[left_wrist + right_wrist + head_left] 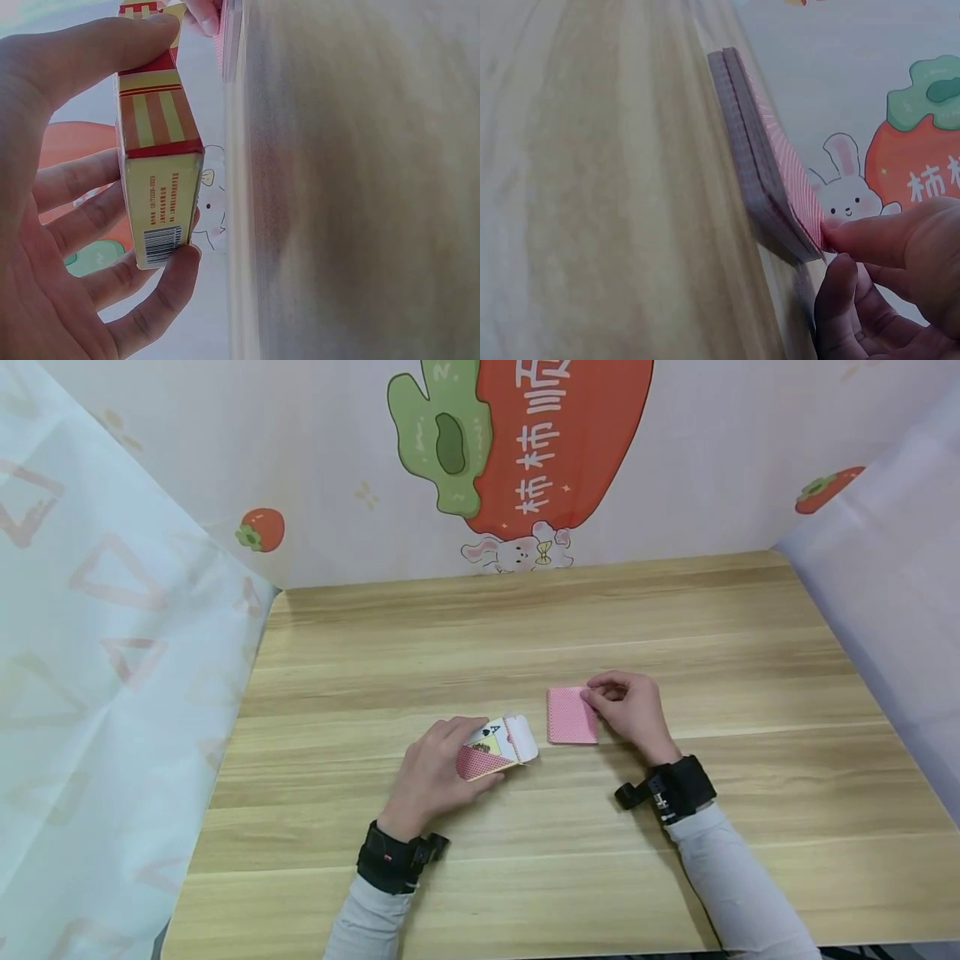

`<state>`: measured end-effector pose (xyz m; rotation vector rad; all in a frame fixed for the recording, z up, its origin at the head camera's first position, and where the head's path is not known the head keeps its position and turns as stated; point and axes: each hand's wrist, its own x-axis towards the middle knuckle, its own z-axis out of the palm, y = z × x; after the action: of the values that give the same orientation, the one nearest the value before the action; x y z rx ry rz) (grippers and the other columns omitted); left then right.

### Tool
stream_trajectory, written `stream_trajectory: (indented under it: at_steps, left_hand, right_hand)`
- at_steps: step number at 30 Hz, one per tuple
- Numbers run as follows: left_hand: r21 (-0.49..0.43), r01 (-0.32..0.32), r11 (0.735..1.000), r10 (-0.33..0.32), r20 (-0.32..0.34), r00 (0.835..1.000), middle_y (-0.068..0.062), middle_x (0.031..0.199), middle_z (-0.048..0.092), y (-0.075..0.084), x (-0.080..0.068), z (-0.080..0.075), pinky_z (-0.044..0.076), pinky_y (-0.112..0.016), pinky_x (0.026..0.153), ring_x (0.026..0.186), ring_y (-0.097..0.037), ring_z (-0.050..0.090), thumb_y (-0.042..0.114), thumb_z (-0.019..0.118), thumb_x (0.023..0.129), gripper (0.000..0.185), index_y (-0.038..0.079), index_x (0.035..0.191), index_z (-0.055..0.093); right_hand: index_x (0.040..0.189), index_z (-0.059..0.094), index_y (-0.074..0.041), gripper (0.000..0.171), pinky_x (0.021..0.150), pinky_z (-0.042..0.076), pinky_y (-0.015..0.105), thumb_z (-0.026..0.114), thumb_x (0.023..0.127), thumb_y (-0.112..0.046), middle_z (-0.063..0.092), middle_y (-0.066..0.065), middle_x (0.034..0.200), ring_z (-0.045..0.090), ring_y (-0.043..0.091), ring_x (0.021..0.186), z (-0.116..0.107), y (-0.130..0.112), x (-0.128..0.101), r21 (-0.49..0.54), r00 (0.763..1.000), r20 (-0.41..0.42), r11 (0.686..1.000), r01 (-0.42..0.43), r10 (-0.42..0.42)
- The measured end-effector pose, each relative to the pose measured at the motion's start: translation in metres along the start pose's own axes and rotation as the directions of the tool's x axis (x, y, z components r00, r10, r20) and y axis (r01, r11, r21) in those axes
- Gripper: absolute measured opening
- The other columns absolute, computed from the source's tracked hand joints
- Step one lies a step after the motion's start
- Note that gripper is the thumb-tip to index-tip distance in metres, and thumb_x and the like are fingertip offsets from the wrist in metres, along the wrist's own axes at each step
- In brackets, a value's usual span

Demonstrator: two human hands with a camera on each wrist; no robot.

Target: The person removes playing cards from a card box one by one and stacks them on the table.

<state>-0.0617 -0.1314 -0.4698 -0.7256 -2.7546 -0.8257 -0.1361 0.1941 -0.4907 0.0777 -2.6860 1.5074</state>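
The left hand (429, 777) grips a small yellow-and-red cardboard card box (495, 750) with its white flap open, thumb on one face and fingers (112, 232) curled under the other, near the middle of the pale wooden bench (525, 627). Just right of it, a squared stack of red-backed playing cards (572, 715) lies flat on the bench; the right hand (632, 710) pinches its right edge, fingers (889, 232) on the top card.

The stack looks light, but its glossy cards would likely slide apart, so it is best clamped across the long edges. The thin box would dent if squeezed.

The box front shows an "A" with a spade; its end carries a barcode and print too small to read. The far wall shows "柿柿" in white on a red persimmon (555, 435).
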Motion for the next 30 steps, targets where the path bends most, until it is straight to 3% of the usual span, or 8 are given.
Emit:
stream_trajectory:
  at_steps: [11, 14, 18, 21, 25, 27, 30]
  left_hand:
    - [-0.002, 0.005, 1.0, -0.005, 0.001, 1.0, -0.002, 0.127, 0.074, 0.0, 0.0, -0.003, 0.058, -0.032, 0.077, 0.102, -0.018, 0.069, 0.04, 0.098, 0.074, 0.074, 0.013, 0.136, 0.069]
    - [-0.009, 0.002, 1.0, -0.002, 0.014, 1.0, -0.001, 0.127, 0.074, 0.0, -0.002, -0.002, 0.059, -0.032, 0.078, 0.104, -0.018, 0.069, 0.04, 0.099, 0.073, 0.074, 0.014, 0.136, 0.069]
    - [-0.017, -0.008, 1.0, 0.008, 0.041, 0.999, -0.002, 0.129, 0.074, 0.002, -0.004, -0.002, 0.061, -0.035, 0.082, 0.109, -0.018, 0.069, 0.04, 0.099, 0.073, 0.076, 0.014, 0.138, 0.069]
    - [-0.017, -0.02, 1.0, 0.021, 0.054, 0.998, 0.0, 0.129, 0.074, 0.004, -0.006, -0.003, 0.061, -0.035, 0.083, 0.111, -0.017, 0.069, 0.043, 0.098, 0.073, 0.076, 0.016, 0.138, 0.069]
    - [-0.018, -0.05, 0.999, 0.051, 0.045, 0.998, 0.002, 0.127, 0.074, 0.006, -0.006, -0.005, 0.06, -0.032, 0.081, 0.108, -0.014, 0.068, 0.044, 0.099, 0.071, 0.079, 0.016, 0.138, 0.069]
    - [-0.023, -0.067, 0.997, 0.068, 0.035, 0.997, 0.002, 0.127, 0.075, 0.007, -0.006, -0.008, 0.06, -0.031, 0.081, 0.107, -0.013, 0.068, 0.044, 0.1, 0.07, 0.08, 0.015, 0.137, 0.069]
    - [-0.038, -0.092, 0.995, 0.093, 0.018, 0.995, 0.001, 0.127, 0.075, 0.008, -0.005, -0.012, 0.06, -0.031, 0.08, 0.106, -0.013, 0.069, 0.043, 0.101, 0.069, 0.079, 0.015, 0.136, 0.069]
  right_hand:
    - [0.107, 0.079, 0.003, 0.021, 0.062, 0.051, 0.017, 0.083, 0.093, -0.013, 0.077, 0.017, 0.088, 0.067, 0.012, 0.072, 0.0, -0.003, 0.001, -0.047, 1.0, 0.013, 0.999, 0.009, -0.008]
    - [0.112, 0.078, 0.003, 0.023, 0.063, 0.052, 0.017, 0.081, 0.094, -0.012, 0.075, 0.018, 0.092, 0.068, 0.012, 0.073, -0.003, -0.006, -0.005, -0.001, 0.999, 0.036, 1.0, 0.006, -0.006]
    - [0.115, 0.076, 0.001, 0.02, 0.066, 0.058, 0.022, 0.075, 0.098, -0.009, 0.074, 0.018, 0.1, 0.072, 0.015, 0.077, -0.005, -0.022, -0.024, 0.128, 0.991, 0.134, 0.991, -0.045, 0.028]
    - [0.112, 0.076, 0.0, 0.016, 0.067, 0.062, 0.031, 0.074, 0.099, -0.007, 0.075, 0.018, 0.097, 0.074, 0.02, 0.076, 0.003, -0.039, -0.042, 0.242, 0.971, 0.24, 0.968, -0.063, 0.003]
    - [0.11, 0.075, 0.001, 0.013, 0.063, 0.063, 0.04, 0.075, 0.098, -0.006, 0.076, 0.017, 0.088, 0.072, 0.027, 0.07, 0.023, -0.056, -0.06, 0.372, 0.917, 0.373, 0.928, -0.012, -0.138]
    - [0.108, 0.075, 0.0, 0.012, 0.062, 0.062, 0.04, 0.076, 0.099, -0.007, 0.075, 0.015, 0.086, 0.072, 0.028, 0.068, 0.032, -0.061, -0.064, 0.413, 0.89, 0.41, 0.911, 0.013, -0.198]
    - [0.107, 0.074, -0.002, 0.01, 0.061, 0.062, 0.039, 0.076, 0.099, -0.008, 0.073, 0.014, 0.085, 0.071, 0.025, 0.066, 0.042, -0.065, -0.066, 0.448, 0.874, 0.433, 0.894, 0.001, -0.219]
